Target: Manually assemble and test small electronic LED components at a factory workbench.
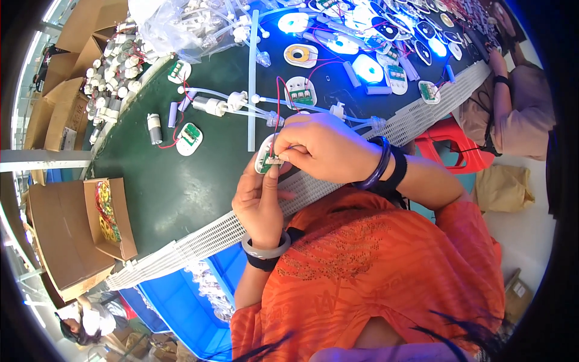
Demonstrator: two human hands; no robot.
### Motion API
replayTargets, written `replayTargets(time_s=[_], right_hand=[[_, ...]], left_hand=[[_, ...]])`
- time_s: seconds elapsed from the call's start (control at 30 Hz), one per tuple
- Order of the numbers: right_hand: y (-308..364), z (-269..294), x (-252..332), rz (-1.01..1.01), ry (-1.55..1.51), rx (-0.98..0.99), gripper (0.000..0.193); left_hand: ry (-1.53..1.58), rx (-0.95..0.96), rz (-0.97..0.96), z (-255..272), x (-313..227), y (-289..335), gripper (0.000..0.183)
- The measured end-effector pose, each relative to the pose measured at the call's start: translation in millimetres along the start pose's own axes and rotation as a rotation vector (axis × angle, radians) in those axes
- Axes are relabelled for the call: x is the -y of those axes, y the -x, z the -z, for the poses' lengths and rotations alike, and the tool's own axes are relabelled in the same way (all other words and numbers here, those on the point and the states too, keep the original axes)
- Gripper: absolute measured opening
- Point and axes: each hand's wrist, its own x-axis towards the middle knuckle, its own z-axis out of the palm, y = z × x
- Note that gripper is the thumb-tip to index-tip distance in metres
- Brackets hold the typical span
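Observation:
My left hand is closed on a small white oval housing with a green circuit board, held just above the table's near edge. With thumb and forefinger, my right hand pinches thin red wire at the board's white connector; the fingertips hide the wire's end. Beyond my hands lies another white oval housing with a green board, its red wires attached. Clear tubes with white fittings and a small cylindrical motor lie close by. Further left, a motor is wired to another board.
Glowing blue lamp units and loose parts crowd the far right of the green table. A plastic bag of fittings lies at the back. Cardboard box stands left, blue bin below. A co-worker's arm reaches in near a red stool.

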Motion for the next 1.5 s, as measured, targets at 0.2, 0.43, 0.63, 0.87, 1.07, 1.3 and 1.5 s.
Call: replayTargets(time_s=[0.2, 0.43, 0.63, 0.87, 1.07, 1.3, 1.5], right_hand=[[-2, -5, -4, 0.05, 0.033, -0.005, 0.007], [-13, 23, -7, 0.055, -0.106, 0.293, 0.008], [-10, 29, -5, 0.035, -0.237, 0.311, 0.019], [1, 48, -2, 0.106, -0.283, 0.168, 0.019], [2, 76, 2, 0.166, -0.351, 0.07, 0.018], [8, 91, 4, 0.18, -0.326, 0.046, 0.019], [12, 93, 1, 0.128, -0.422, 0.027, 0.019]], left_hand=[[-0.023, 0.012, -0.013, 0, 0, -1, 0.034], [0.042, 0.048, 0.013, 21, -5, -8, 0.031], [-0.075, -0.033, -0.193, 19, -31, -20, 0.024], [-0.249, 0.114, -0.28, 7, -71, -35, 0.021], [-0.438, 0.247, -0.392, -12, -115, -49, 0.021], [-0.469, 0.325, -0.472, -25, -126, -57, 0.024], [-0.453, 0.341, -0.423, -35, -131, -57, 0.02]])
